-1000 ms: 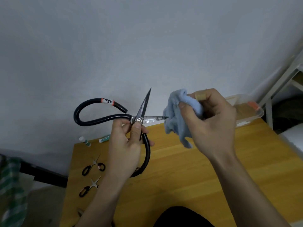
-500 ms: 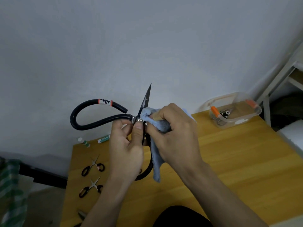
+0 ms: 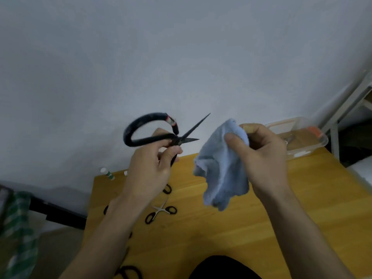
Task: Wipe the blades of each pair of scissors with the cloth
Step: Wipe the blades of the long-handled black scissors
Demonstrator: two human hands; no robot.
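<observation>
- left hand (image 3: 150, 170) grips the big black scissors (image 3: 161, 135) near the pivot, fingers and thumb curled round the lower handle; holding that close to the pivot probably steadies the blades and keeps them spread.
- blades stand open in a v, one pointing up and right, the shorter-looking one pointing right toward the cloth (image 3: 222, 166); open like this, each inner face can be reached.
- right hand (image 3: 261, 156) pinches the blue cloth bunched between thumb and curled fingers, the rest hanging loose below; cloth is just beside the blade tips, not touching.
- judgement: between wiping strokes on this pair, next pass likely along one blade.
- on the wooden table (image 3: 302, 208) below lie small scissors (image 3: 161, 212) with black handles, more partly hidden behind the left forearm; whether wiped, cannot tell.
- clear plastic tub (image 3: 302, 137) sits at the far right corner, contents blurred.
- risk: bare thumb near sharp edges.
</observation>
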